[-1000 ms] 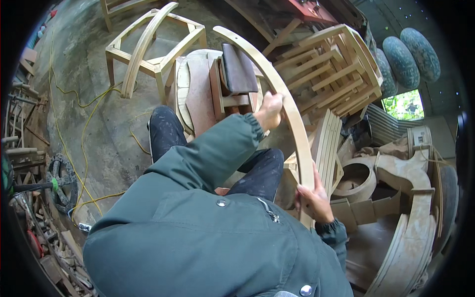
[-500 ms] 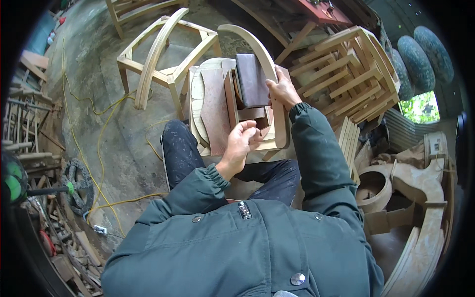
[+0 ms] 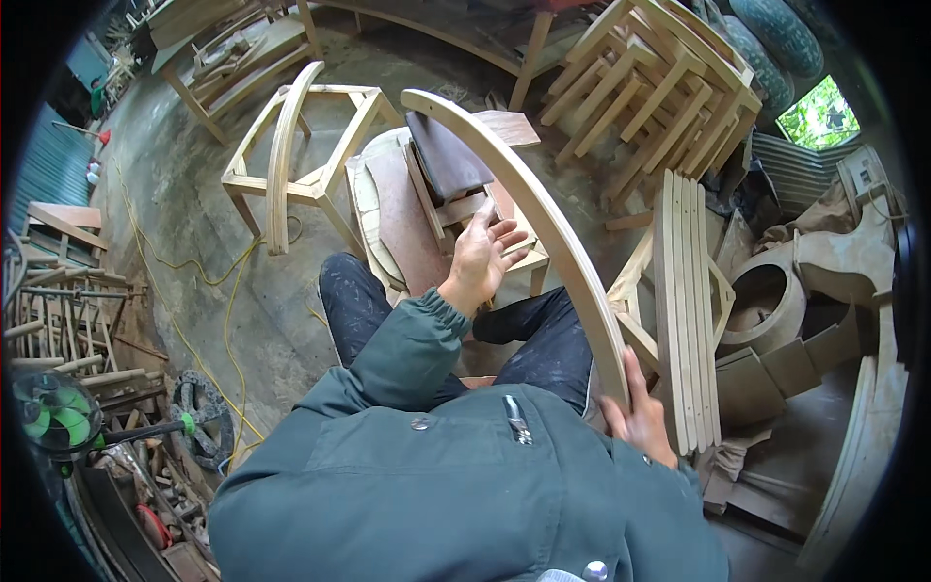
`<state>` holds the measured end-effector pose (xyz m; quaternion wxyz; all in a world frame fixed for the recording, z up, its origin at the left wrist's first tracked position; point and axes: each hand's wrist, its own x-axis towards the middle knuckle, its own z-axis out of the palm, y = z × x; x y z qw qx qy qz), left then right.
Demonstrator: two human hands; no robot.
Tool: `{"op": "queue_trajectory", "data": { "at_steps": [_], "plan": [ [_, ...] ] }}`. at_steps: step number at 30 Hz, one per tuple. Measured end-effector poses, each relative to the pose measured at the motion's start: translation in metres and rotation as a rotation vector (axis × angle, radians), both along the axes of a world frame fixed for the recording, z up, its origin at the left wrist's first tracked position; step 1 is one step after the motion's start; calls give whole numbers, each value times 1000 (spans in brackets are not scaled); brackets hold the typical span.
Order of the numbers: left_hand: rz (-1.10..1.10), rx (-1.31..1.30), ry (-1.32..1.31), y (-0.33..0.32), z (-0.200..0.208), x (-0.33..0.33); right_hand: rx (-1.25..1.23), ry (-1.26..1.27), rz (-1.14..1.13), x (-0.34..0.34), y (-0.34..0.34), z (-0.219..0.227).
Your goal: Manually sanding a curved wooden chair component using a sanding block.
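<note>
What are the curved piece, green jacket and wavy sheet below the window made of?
Curved piece: apparently bare wood, pale tan with no visible paint.
Green jacket: probably synthetic cloth, smooth, with a slight sheen and soft folds.
Wavy sheet: perhaps metal, dull grey with regular ridges, though plastic is possible.

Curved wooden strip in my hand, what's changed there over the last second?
Your left hand gripped the curved wooden strip a second ago; now it is off it, open. Since half a second ago, the strip has come back toward your right side, and your right hand has gone from between its ends to its near end. The chair frame and the curved piece across it stayed put.
</note>
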<state>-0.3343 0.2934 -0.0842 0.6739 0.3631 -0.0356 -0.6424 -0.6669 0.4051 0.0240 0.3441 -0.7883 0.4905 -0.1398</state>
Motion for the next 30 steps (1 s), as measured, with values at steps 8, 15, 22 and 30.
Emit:
{"op": "queue_trajectory", "data": {
  "at_steps": [8,15,22,30],
  "plan": [
    [286,-281,230,-51,80,9,-486,17,22,-44,22,-12],
    [-106,-639,-710,-30,263,-76,-733,-242,-67,41,-65,11],
    [-210,-596,-1697,-19,255,-14,-1453,-105,-9,-8,-114,118],
    [-857,-812,-2020,24,152,18,-853,325,179,-147,-103,46]
  ]
}}
